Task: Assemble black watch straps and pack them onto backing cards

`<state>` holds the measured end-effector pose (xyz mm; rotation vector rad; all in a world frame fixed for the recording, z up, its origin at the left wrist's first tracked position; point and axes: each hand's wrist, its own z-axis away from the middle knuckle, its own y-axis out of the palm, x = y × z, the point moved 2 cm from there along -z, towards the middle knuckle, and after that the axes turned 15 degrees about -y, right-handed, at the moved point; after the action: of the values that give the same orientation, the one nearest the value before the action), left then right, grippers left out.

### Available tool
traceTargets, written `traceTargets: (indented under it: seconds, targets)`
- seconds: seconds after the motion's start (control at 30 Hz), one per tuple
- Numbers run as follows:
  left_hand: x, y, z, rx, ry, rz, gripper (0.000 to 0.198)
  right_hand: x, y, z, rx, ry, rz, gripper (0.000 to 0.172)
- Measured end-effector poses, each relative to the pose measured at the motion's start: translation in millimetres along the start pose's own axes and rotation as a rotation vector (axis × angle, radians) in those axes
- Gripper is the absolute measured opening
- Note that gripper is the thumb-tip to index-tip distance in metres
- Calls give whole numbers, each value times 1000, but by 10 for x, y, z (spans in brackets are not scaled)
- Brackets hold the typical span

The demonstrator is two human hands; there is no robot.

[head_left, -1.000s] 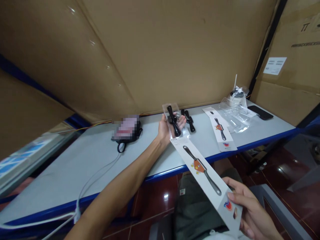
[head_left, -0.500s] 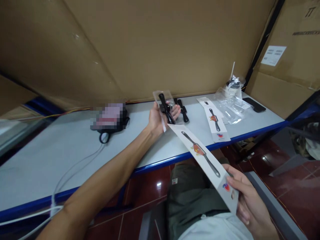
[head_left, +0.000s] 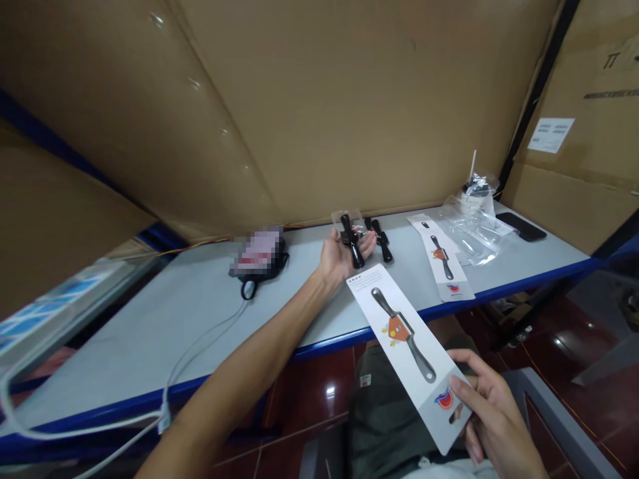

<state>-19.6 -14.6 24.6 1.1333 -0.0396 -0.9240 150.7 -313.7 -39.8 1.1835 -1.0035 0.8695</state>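
Note:
My left hand (head_left: 344,253) reaches out over the grey table (head_left: 150,332), palm up, fingers curled round a black strap in a clear blister shell (head_left: 351,241). My right hand (head_left: 492,416) is low at the right, pinching the bottom end of a long white printed card (head_left: 407,346) that shows a black strap and an orange shape. The card's top edge lies just below my left hand, apart from the shell. A second black strap (head_left: 381,240) lies on the table right beside my left fingers.
Another printed card (head_left: 442,261) lies on the table to the right, next to clear plastic bags (head_left: 472,223) and a black phone (head_left: 523,225). A black pouch (head_left: 259,261) with a white cable (head_left: 164,406) sits left of centre. Big cardboard boxes (head_left: 324,100) stand behind.
The white card has come away from the clear shell with the strap. My right hand drew the card down and back; my left hand keeps the shell over the table.

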Motion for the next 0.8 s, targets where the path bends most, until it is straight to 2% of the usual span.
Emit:
traceTargets:
  seconds: [0.2, 0.5, 0.63, 0.8]
  targets:
    - [16, 23, 1, 46, -10, 56, 52, -70, 10, -1, -58, 12, 4, 63]
    - [-9, -35, -46, 39, 25, 50, 55, -171, 273, 2, -137, -54, -17, 63]
    - [3, -56, -78, 57, 27, 2, 54, -178, 414, -140, -107, -102, -24, 65]
    - [69, -54, -84, 54, 21, -26, 58, -106, 629, -465, -75, -211, -29, 67]
